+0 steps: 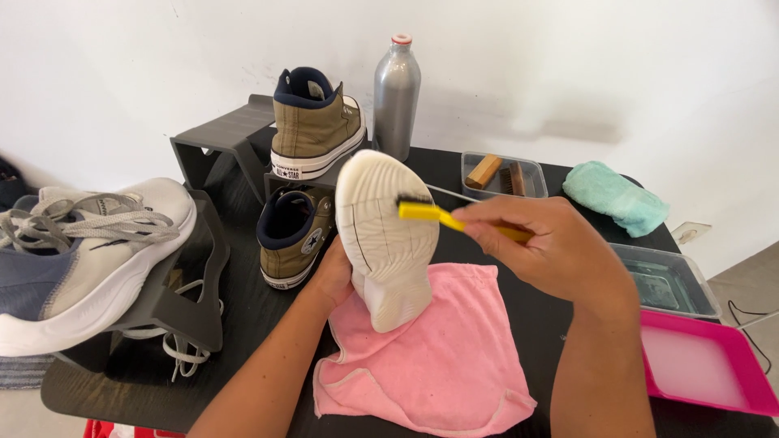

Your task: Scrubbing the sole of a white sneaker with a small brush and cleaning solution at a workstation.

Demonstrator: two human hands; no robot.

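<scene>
On the table's (105, 389) left, 1 grey-white sneaker (89, 251) rests on a stand. The left hand (333, 276), fingers closed round it, props a white shoe (385, 235) sole-up over the pink cloth (446, 357). The right hand (552, 247) pinches a yellow brush (430, 212), bristles on the sole; short firm strokes along the grooves should clean best.

A small shoe-cleaning station, by the look of it: a black table (503, 324) against a plain white wall, grey shoe stands (223, 134) at its back left carrying olive high-tops (312, 122), brushes in a clear tray (503, 174) at its far edge, a water tub (669, 280) on its right.
</scene>
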